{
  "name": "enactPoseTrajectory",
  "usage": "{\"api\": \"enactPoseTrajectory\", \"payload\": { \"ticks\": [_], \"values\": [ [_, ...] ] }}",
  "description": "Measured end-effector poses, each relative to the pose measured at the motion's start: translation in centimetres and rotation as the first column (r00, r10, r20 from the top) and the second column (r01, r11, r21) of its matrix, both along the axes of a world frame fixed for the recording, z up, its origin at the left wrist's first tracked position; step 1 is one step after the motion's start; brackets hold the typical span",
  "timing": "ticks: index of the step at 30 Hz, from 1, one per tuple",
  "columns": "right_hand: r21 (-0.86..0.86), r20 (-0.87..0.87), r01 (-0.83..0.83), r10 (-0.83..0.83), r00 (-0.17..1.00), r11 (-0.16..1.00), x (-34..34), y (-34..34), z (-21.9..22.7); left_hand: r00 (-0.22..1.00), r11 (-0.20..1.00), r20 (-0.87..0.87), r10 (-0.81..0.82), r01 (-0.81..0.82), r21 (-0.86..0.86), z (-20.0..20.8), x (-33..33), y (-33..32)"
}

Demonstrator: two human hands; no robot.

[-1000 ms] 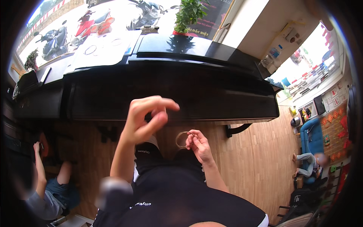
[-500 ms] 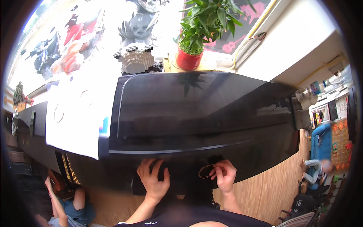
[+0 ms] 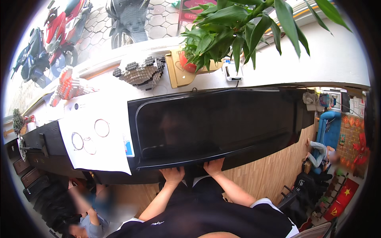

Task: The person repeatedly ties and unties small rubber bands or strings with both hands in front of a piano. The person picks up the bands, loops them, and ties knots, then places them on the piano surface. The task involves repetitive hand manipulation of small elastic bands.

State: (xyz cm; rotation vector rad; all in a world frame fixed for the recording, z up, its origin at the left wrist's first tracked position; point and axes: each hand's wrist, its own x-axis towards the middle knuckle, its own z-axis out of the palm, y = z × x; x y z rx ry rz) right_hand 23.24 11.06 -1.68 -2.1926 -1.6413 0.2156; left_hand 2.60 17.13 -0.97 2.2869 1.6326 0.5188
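A long glossy black case-like panel point(image 3: 222, 123) with a raised, rounded rim lies across the table in front of me. My left hand point(image 3: 173, 175) reaches its near edge, thumb to the right, with the fingertips hidden at the rim. Close by on the right, my right hand point(image 3: 214, 166) is at the same edge, its fingers also mostly out of sight. What either hand grips there, if anything, does not show. To the left, a white sheet point(image 3: 107, 158) bears thin wire-like coils, including a round one point(image 3: 102, 128) and a darker one point(image 3: 77, 141).
A blue card point(image 3: 128, 146) sticks out by the sheet. Behind the panel are a brick-built panda figure point(image 3: 141, 75), a gold box point(image 3: 178, 77) and a leafy plant point(image 3: 238, 27). Another person point(image 3: 93, 218) sits at lower left; a second point(image 3: 323, 154) is by a blue sofa point(image 3: 327, 123).
The view has shifted. Both hands have moved to the panel's near edge, and the coil that was in my right hand no longer shows there.
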Motion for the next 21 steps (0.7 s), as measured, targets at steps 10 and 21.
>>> {"api": "enactPoseTrajectory", "payload": {
  "ticks": [10, 21],
  "values": [
    [-0.201, 0.052, -0.003, 0.014, 0.999, 0.980, -0.3, 1.4, 1.1, 0.995, 0.992, -0.069, -0.076, 0.068, -0.109, -2.2, -0.4, -1.1],
    [-0.202, 0.115, 0.007, 0.016, 0.993, 0.979, -0.5, 0.9, 0.2, 0.989, 0.983, -0.098, -0.110, 0.093, -0.160, -0.7, -0.2, -0.4]
  ]
}}
